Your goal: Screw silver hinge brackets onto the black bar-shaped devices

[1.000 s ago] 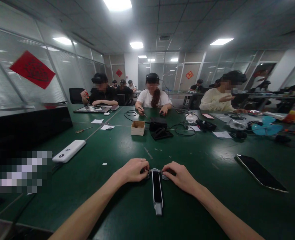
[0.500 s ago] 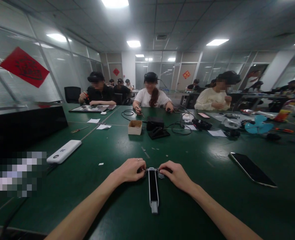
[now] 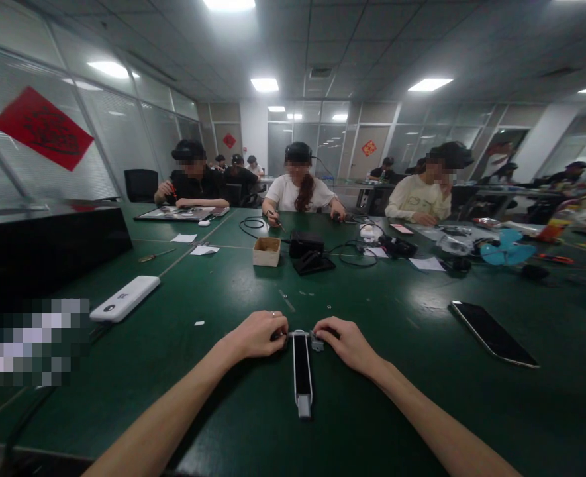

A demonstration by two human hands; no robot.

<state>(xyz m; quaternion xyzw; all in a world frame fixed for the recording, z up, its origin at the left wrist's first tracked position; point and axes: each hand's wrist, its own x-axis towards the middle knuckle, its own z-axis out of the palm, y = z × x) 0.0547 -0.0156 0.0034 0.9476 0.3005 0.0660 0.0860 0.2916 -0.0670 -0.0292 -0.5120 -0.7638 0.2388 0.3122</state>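
The right hand [image 3: 346, 341] pinches a grey part [image 3: 317, 345], fingers nearly closed, beside the slim device [image 3: 302, 368]; the left hand [image 3: 259, 334] curls opposite, its hold hidden.

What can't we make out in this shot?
All in the head view:
Left hand grip: mostly hidden by its own curled fingers.
Right hand, pinching or just touching the gray part: too small to tell.
Whatever is behind the pixelated patch: masked.
White case markings: too small to read.
Tiny piece beyond the hands: too small to identify.
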